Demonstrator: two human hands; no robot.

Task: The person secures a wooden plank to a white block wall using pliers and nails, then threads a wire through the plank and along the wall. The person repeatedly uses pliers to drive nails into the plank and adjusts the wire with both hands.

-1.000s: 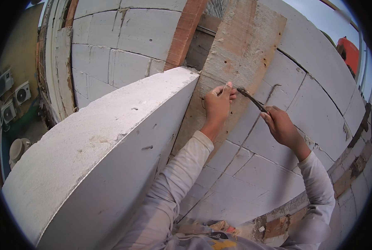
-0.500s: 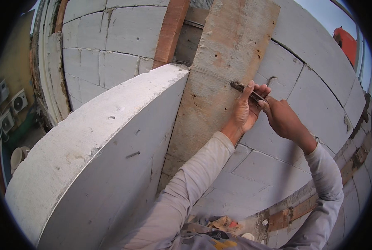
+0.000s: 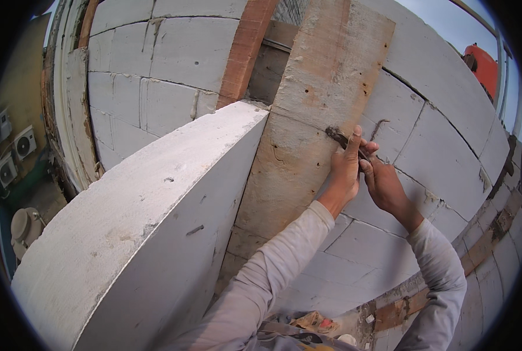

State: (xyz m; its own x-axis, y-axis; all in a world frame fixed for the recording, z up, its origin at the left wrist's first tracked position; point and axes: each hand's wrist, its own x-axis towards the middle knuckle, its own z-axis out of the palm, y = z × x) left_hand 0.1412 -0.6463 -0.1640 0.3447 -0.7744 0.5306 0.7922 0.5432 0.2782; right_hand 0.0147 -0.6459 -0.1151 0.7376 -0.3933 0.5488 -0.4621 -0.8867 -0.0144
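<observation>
Tool point(image 3: 338, 137), dark and pincer-like, lay just beyond both hands, head toward far left, long axis slanting down to near right, its head over the face of a weathered board point(image 3: 334, 70); touching or slightly apart, couldn't tell. Left hand point(image 3: 346, 167) was nearer the head, pinching the tool's middle, thumb stretched up along the near side, fingers curled behind. Right hand point(image 3: 385, 184) sat farther right, closed around the handle end, the two hands practically touching. Whether the head gripped anything was too small to make out. Thin dark line crossed the board, running from the left edge toward the head. Just right of the hands, a bent metal rod point(image 3: 377, 129) stuck out against the pale block wall point(image 3: 448, 155), close enough to be in the way on that side. On the left, a thick white wall point(image 3: 144, 175) with a sloping top ran out from beside the board, hemming in that side. Red-brown post point(image 3: 243, 52) rose beyond it; outdoor units point(image 3: 24, 144) were well apart, far left.
</observation>
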